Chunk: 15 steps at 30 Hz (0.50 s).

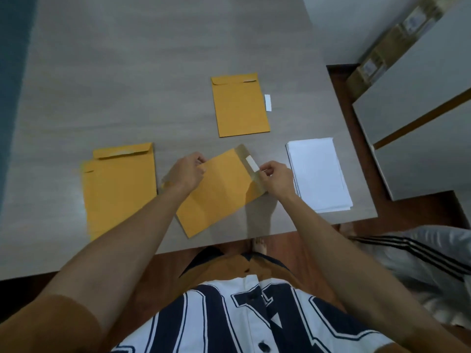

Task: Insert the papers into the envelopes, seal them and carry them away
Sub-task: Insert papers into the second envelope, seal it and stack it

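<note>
A yellow envelope lies tilted on the grey table in front of me, its flap open toward the upper right. A white adhesive strip shows on the flap. My left hand holds the envelope's upper left edge. My right hand pinches the end of the strip at the flap. A stack of white papers lies to the right. A pile of yellow envelopes lies to the left. One closed envelope lies farther back.
A small white strip of backing paper lies beside the far envelope. The grey table ends at its right edge near a wooden floor. Grey panels and striped clothing lie to the right.
</note>
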### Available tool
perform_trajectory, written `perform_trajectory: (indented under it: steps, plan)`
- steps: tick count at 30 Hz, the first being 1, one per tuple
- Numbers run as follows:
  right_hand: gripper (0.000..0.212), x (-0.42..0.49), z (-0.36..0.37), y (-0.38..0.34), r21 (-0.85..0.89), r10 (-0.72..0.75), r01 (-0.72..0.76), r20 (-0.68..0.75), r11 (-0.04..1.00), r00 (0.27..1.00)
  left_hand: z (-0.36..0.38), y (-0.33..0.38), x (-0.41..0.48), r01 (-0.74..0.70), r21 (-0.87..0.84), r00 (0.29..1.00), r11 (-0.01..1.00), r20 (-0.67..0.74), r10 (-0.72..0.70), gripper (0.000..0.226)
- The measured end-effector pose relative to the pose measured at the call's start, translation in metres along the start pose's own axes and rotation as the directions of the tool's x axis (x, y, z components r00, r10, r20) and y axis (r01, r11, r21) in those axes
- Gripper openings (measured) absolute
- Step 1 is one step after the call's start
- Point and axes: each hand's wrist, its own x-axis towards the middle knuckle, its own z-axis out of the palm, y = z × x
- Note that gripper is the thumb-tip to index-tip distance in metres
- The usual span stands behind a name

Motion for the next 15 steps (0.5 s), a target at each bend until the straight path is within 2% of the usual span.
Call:
perform_trajectory:
  steps: [7, 10, 15]
  plan:
    - [0.013, 0.010, -0.010, 0.015, -0.054, -0.019, 0.023, 0.077, 0.998, 0.997, 0.021, 0.015, -0.008, -0.068, 0.286, 0.985, 0.956, -0.131, 0.109, 0.035]
    - [0.014, 0.013, -0.011, 0.017, -0.087, -0.021, 0.030, 0.104, 0.996, 0.994, 0.032, 0.020, -0.011, -0.100, 0.340, 0.969, 0.935, -0.182, 0.170, 0.041]
    - [0.007, 0.018, -0.016, 0.020, -0.064, -0.035, 0.046, 0.152, 0.997, 0.988, 0.045, 0.044, -0.011, -0.095, 0.342, 0.973, 0.935, -0.165, 0.159, 0.046]
